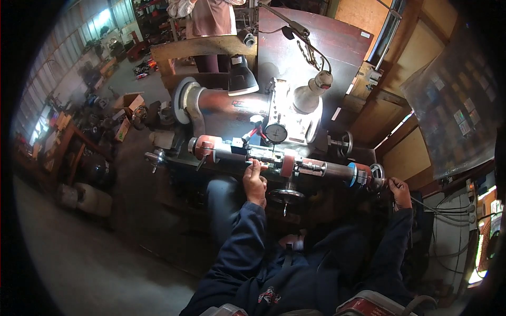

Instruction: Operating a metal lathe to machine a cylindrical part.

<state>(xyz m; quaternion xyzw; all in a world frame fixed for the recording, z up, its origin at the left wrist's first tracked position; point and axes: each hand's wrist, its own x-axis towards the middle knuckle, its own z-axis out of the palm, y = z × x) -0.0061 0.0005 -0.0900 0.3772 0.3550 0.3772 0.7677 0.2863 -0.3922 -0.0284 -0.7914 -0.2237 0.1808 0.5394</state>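
Observation:
My left hand (255, 185) reaches up to the middle of a bench-mounted machine, thumb and fingers pinched together at a slim metal workpiece (258, 156). What exactly they pinch is too small to make out. Just above it, a dial indicator (275, 133) hangs on a red-and-silver arm (253, 132). At the right end of the spindle line, my right hand (400, 193) has its fingers closed at the edge of a small handwheel (377, 171). Reddish-brown supports (209, 147) hold the spindle line, and a blue ring (352, 174) circles its right part.
A larger handwheel (286, 196) juts toward me below the spindle line. Behind stand a reddish cylindrical housing (232, 104), a black lamp head (242, 76) and another lamp (308, 96). A person (212, 18) stands beyond the wooden frame (203, 46). Cables (448, 213) hang at right.

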